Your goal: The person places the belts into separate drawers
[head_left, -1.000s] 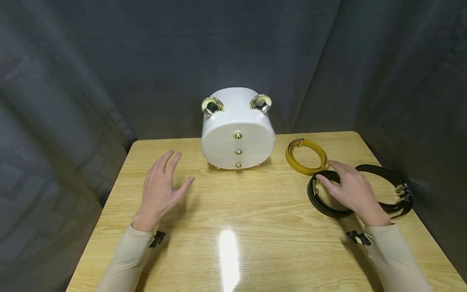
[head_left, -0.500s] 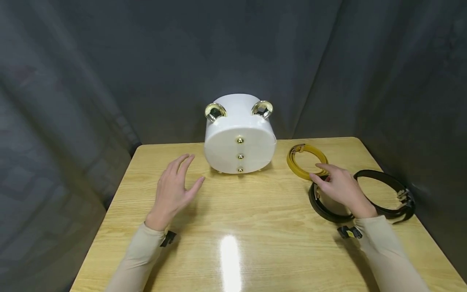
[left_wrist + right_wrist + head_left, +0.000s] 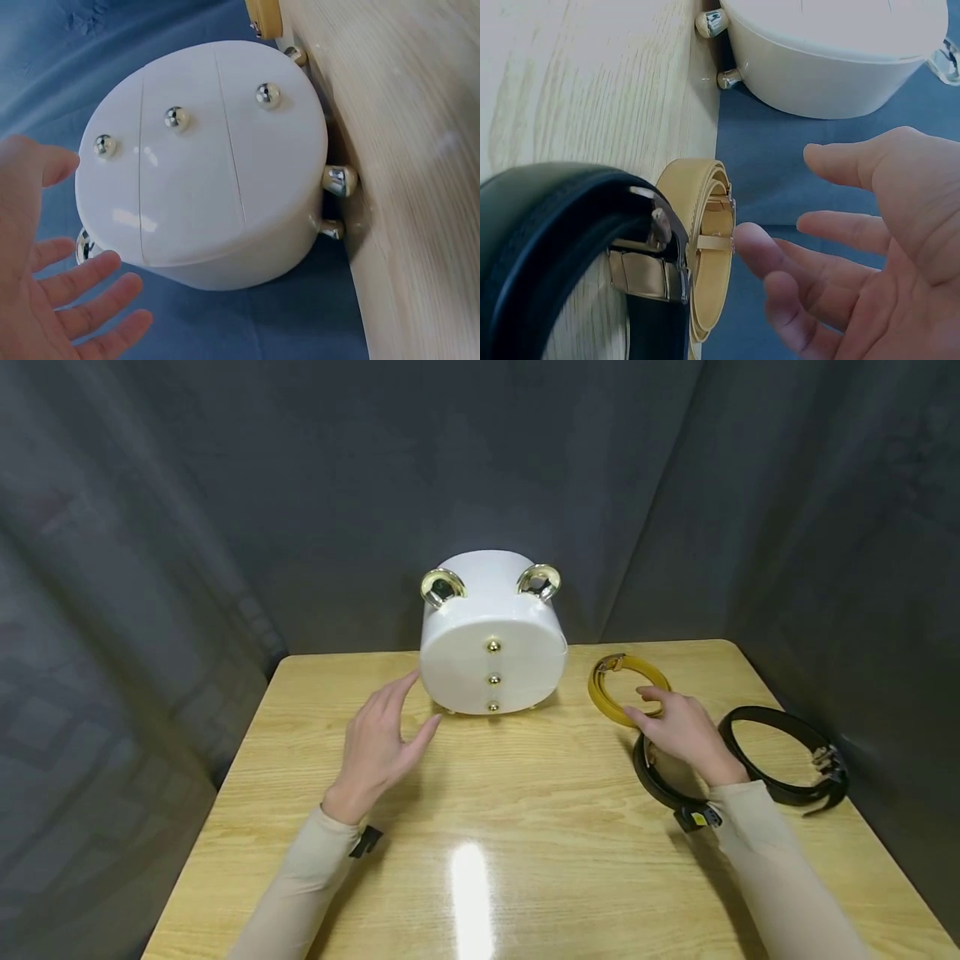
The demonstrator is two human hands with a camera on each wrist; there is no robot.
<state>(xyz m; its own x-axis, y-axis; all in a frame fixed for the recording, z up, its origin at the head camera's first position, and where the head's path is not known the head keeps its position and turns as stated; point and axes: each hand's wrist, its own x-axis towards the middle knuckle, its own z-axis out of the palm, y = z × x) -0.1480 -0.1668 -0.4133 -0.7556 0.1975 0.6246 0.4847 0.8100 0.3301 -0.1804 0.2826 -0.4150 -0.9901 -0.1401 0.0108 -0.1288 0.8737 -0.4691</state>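
Note:
A glossy white oval box with three gold knobs down its front and two gold ring-shaped ears stands at the back middle; seams divide its front in the left wrist view. My left hand hovers by its lower left side, fingers extended, thumb apart, holding nothing. To the right, a coiled yellow belt lies behind two coiled black belts. My right hand is held above the nearer black belt, its fingertips near the yellow coil. Its fingers bend loosely around nothing, as the right wrist view shows.
The other coiled black belt lies near the right table edge, its buckle to the right. A dark curtain hangs behind and beside the light wooden table. Short gold feet carry the white box.
My left hand has moved right and nearer to the white box. My right hand has moved left across the nearer black belt. Box and belts stay in place; the head view has shifted slightly.

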